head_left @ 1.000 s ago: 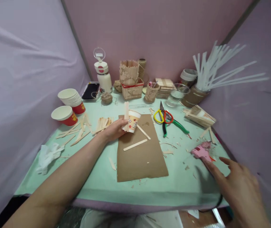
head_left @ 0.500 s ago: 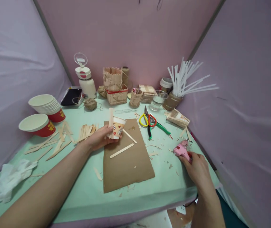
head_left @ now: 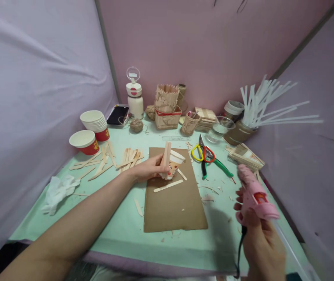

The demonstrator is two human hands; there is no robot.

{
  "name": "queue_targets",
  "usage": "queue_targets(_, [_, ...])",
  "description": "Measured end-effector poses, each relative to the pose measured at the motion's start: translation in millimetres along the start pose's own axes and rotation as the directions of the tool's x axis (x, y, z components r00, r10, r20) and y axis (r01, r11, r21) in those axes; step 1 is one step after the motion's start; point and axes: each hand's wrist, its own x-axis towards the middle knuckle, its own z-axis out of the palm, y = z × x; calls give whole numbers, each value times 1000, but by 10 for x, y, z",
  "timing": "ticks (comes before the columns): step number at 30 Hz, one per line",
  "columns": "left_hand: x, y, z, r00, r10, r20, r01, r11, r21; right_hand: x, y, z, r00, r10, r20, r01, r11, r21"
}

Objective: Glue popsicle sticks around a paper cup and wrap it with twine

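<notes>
No words or numbers can be read on anything; only marks too small or soft to make out show around the brown cardboard sheet (head_left: 175,210). Above its far part, a printed paper cup (head_left: 174,166) bears small red motifs and dark lettering-like marks, while just beyond its far edge a clear ruler (head_left: 176,138) carries fine, illegible markings. To its left, the stacked red cups (head_left: 102,135) and the single red cup (head_left: 88,148) show yellow emblems, and beyond its far left corner a white bottle (head_left: 135,106) has a round red mark.
</notes>
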Motion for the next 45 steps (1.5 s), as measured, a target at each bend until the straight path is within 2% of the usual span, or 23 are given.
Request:
queue_targets(3, [13,-11,9,999,34,-17,-32,995,91,-202,-79,274,993,60,106,-80,977,199])
queue_targets(5, [20,-10,12,996,75,-42,-65,977,204,-294,-133,423,986,15,169,-58,966,252])
queue_targets(10, [15,2,27,989,122,-82,-71,886,459,-362,-264,606,936,-188,297,117,963,242])
queue_targets(14, [12,1,45,984,152,-92,-79,837,541,-358,-306,634,929,-203,308,146,969,199])
queue_targets(19, [24,-7,55,982,163,-96,-81,821,566,-373,-356,645,936,-163,313,114,979,168])
queue_targets(45, [7,12,59,981,170,-92,-84,807,585,-382,-369,670,932,-187,312,143,977,158])
